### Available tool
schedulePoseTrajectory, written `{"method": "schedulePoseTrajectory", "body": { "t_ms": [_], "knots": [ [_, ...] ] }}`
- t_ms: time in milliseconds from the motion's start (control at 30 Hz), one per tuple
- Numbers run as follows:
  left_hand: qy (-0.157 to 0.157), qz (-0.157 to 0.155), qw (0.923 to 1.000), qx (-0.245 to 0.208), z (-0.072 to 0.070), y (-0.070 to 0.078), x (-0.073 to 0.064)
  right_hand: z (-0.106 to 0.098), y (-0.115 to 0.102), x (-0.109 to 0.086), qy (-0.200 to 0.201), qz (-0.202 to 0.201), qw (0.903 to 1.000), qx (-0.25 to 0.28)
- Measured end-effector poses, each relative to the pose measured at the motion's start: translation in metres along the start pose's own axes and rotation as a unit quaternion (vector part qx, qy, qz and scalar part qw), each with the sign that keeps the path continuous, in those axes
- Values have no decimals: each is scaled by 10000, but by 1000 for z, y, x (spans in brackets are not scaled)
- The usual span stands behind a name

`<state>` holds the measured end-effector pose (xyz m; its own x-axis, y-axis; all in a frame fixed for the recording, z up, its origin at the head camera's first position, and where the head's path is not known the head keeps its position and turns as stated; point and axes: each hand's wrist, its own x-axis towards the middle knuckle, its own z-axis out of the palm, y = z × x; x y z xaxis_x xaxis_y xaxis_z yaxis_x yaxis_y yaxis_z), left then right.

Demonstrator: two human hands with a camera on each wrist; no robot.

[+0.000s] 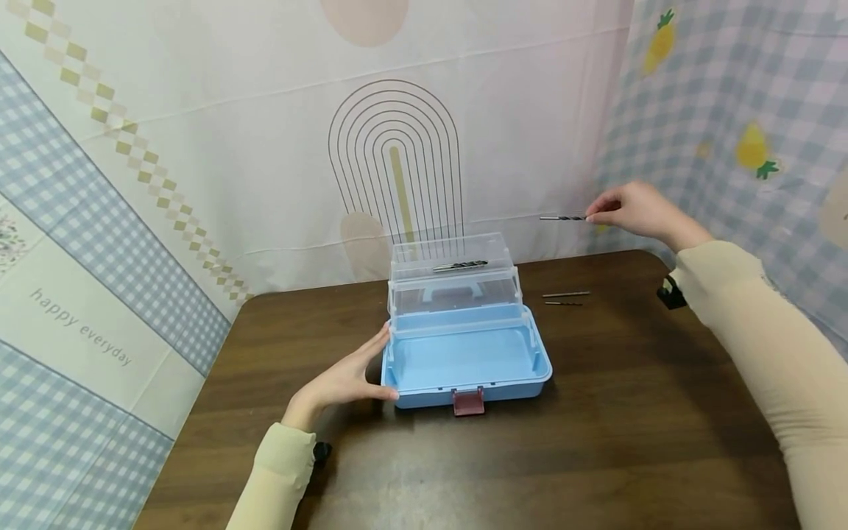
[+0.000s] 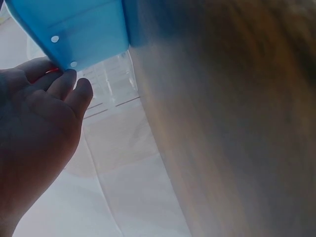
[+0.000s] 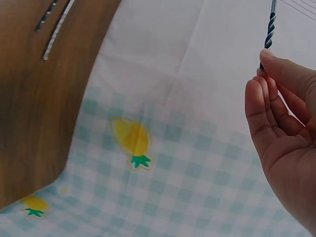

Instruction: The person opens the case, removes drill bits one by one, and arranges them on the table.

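Raised above the table's back right, my right hand (image 1: 637,212) pinches a drill bit (image 1: 559,218) by its dark fluted end between thumb and fingertips. The bit's bright shank points left in the head view; in the right wrist view the dark spiral (image 3: 270,30) rises above the fingers. My left hand (image 1: 341,380) rests against the left side of a light blue toolbox (image 1: 464,361), thumb at the front corner, fingers stretched along the side wall. Clear plastic trays (image 1: 457,294) stand raised at the box's back. Drill bits (image 1: 460,266) lie in the upper tray.
Two thin drill bits (image 1: 563,299) lie on the dark wooden table (image 1: 616,412), right of the box. A maroon latch (image 1: 469,402) hangs at the box front. A patterned cloth (image 1: 285,132) hangs behind the table, with a checked section on the right.
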<state>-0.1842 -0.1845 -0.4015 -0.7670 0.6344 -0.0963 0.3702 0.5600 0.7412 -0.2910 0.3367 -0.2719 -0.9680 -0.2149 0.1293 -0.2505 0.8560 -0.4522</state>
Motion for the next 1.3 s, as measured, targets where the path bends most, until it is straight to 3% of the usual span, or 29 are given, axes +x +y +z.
{"method": "schedulePoseTrajectory", "body": {
  "t_ms": [333, 567, 900, 1300],
  "knots": [
    [24, 52, 10000, -49, 1, 2, -1, 29, 14, -21, -49, -73, 10000, 11],
    [58, 26, 9997, 214, 11, -40, 14, 47, 22, -41, -58, -99, 9999, 25],
    [181, 31, 9998, 74, 12, -38, 9, 79, 42, -58, -211, -200, 9995, 112],
    [58, -31, 9995, 321, 9, -35, 11, 111, 65, -59, -504, -135, 9982, 311]
  ]
}}
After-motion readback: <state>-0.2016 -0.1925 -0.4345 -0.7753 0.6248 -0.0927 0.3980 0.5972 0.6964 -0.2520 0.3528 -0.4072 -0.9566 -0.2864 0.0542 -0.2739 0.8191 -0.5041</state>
